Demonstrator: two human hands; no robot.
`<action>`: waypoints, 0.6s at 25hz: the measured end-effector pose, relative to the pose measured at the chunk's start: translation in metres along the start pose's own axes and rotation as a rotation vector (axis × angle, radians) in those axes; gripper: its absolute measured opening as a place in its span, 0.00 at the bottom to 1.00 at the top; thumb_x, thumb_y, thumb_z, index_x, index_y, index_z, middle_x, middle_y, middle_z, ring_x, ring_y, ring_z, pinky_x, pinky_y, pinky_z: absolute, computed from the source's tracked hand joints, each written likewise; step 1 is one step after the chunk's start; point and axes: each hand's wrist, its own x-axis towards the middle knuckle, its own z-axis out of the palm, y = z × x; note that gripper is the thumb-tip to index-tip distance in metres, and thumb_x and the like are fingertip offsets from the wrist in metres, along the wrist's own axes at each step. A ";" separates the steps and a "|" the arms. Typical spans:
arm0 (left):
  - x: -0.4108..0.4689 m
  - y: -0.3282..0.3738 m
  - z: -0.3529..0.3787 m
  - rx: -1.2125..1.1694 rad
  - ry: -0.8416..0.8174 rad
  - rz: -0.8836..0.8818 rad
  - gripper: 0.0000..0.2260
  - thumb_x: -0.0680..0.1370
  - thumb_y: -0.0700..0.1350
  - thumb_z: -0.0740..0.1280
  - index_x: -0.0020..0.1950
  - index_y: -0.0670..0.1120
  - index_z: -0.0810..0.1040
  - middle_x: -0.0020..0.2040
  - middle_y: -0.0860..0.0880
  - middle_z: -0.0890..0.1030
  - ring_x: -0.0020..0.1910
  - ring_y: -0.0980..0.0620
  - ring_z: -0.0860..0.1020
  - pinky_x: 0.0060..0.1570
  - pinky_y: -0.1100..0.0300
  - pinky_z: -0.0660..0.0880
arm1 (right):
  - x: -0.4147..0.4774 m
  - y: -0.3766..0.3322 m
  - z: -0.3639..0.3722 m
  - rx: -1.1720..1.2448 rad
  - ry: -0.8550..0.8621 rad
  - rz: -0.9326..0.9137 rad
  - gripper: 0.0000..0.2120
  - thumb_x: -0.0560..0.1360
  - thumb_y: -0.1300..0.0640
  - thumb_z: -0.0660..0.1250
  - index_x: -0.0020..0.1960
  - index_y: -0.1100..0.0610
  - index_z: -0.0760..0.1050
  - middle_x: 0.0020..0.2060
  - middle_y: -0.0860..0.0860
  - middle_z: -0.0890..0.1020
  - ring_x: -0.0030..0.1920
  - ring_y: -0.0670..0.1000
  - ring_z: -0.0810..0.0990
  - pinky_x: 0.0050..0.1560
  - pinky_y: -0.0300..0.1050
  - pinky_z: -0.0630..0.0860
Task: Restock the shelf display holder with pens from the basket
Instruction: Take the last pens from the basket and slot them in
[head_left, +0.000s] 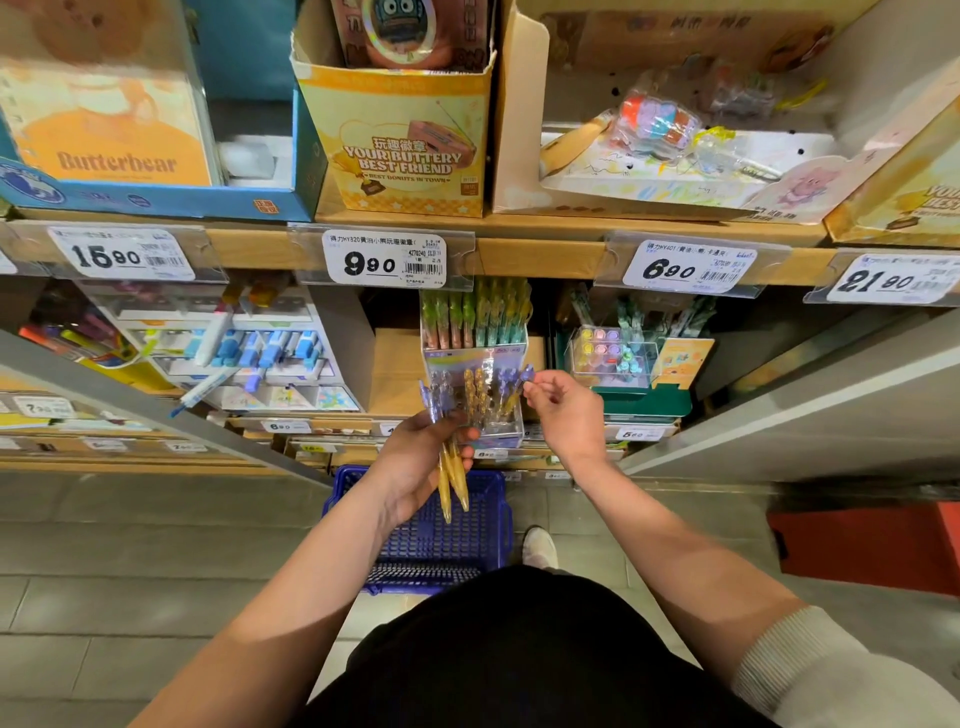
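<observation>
A clear display holder (501, 434) stands on the middle shelf with several purple and yellow glitter pens upright in it. My left hand (415, 462) grips a bunch of pens (452, 475), yellow barrels pointing down and purple tops up, just left of the holder. My right hand (563, 410) pinches the top of a purple pen (525, 375) at the holder's right side. The blue plastic basket (496, 525) sits on the floor below my hands; its contents are mostly hidden by my left arm.
The holder's upper tier (475, 317) carries green, pink and yellow pens. A white marker rack (244, 348) stands to the left and a green stationery box (636, 374) to the right. Price tags line the shelf edges. A red box (862, 545) is on the floor at right.
</observation>
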 end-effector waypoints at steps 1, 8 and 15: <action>0.000 -0.001 -0.002 0.004 0.007 0.005 0.10 0.82 0.42 0.67 0.61 0.38 0.77 0.42 0.42 0.85 0.31 0.49 0.79 0.32 0.57 0.80 | 0.000 0.003 0.003 -0.034 -0.009 -0.018 0.06 0.77 0.56 0.72 0.53 0.54 0.83 0.41 0.39 0.84 0.44 0.34 0.82 0.48 0.25 0.75; -0.002 0.001 -0.009 0.031 0.039 0.023 0.13 0.82 0.44 0.68 0.63 0.41 0.69 0.44 0.42 0.86 0.32 0.51 0.79 0.31 0.59 0.78 | -0.001 0.014 0.018 -0.280 -0.183 -0.059 0.06 0.78 0.59 0.71 0.43 0.51 0.81 0.36 0.46 0.84 0.37 0.47 0.83 0.41 0.36 0.76; -0.006 0.004 -0.004 0.039 0.046 0.021 0.12 0.83 0.45 0.65 0.62 0.39 0.73 0.44 0.43 0.86 0.31 0.53 0.79 0.30 0.62 0.77 | 0.003 0.010 0.021 -0.354 -0.205 -0.023 0.05 0.79 0.57 0.70 0.45 0.49 0.81 0.39 0.45 0.84 0.37 0.43 0.81 0.45 0.39 0.79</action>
